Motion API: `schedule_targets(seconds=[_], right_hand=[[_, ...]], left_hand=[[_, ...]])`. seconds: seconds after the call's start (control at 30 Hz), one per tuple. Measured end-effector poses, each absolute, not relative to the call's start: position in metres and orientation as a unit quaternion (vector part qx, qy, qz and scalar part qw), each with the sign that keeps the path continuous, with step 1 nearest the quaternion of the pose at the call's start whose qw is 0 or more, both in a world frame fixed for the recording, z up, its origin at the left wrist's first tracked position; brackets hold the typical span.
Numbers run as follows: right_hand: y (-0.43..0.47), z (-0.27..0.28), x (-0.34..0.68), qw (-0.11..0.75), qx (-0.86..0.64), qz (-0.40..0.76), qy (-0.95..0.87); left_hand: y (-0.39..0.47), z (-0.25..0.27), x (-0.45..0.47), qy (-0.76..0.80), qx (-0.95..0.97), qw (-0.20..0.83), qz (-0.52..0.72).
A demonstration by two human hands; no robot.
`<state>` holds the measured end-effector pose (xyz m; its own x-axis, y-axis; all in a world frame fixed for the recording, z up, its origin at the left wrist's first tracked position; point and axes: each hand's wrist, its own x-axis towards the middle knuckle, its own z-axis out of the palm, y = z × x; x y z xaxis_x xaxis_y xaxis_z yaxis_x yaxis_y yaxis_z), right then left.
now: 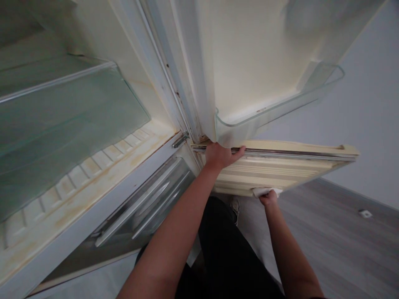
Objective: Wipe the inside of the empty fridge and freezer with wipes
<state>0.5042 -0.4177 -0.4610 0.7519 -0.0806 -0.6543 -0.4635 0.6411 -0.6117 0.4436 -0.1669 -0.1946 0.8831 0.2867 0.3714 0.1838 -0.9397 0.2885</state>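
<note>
The lower refrigerator door, cream with a ribbed inner panel, stands swung out. My left hand grips its upper edge near the hinge side; the thumb points right along the dark-stained gasket and the other fingers are mostly hidden. My right hand is closed on a white cloth, which touches the bottom of that door's inner face. Just above my left hand is the clear shelf bin of the open upper door.
On the left, the refrigerator's upper compartment has a glass shelf and a stained floor. Below are clear drawers. A metal hinge juts out between the doors. A small white object lies on the wooden floor.
</note>
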Motion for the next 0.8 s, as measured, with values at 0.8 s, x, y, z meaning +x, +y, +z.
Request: schedule_targets(seconds=[0.8], right_hand=[[-0.290, -0.499, 0.434, 0.791, -0.366, 0.387, 0.302]], left_hand=[[-0.165, -0.201, 0.438, 0.097, 0.963, 0.061, 0.244]])
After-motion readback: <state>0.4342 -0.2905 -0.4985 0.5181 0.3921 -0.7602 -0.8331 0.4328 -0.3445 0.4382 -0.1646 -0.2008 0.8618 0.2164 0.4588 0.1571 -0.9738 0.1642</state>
